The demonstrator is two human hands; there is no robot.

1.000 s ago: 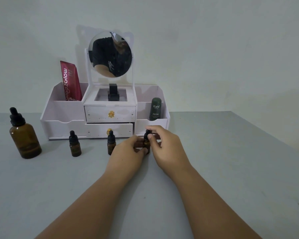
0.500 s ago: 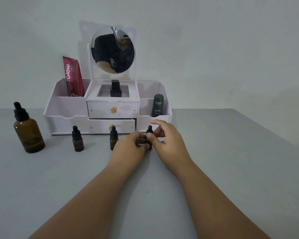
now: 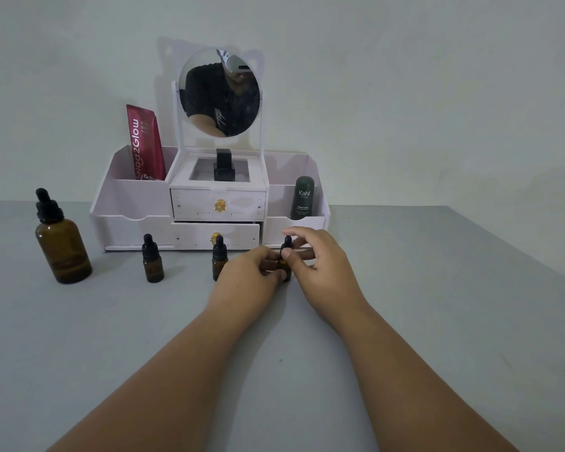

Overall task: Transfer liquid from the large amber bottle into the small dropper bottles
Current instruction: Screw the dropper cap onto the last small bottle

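The left hand (image 3: 252, 275) grips the small bottle (image 3: 284, 267) to steady it while right fingers (image 3: 289, 255) pinch its cap (image 3: 287, 245), likely to unscrew it.

I count three small dropper bottles in front of the white organizer (image 3: 134, 203): one (image 3: 152, 264) before its left end, one (image 3: 219, 261) before its lower drawer, and one (image 3: 286, 256) before its right end, between my two hands, left hand (image 3: 252, 278) and right hand (image 3: 323, 265). One large amber bottle (image 3: 61, 243) stands left of the organizer. In the organizer: one red tube (image 3: 146, 143), one dark green bottle (image 3: 304, 199), one black item (image 3: 224, 166), one round mirror (image 3: 221, 93), two drawers.
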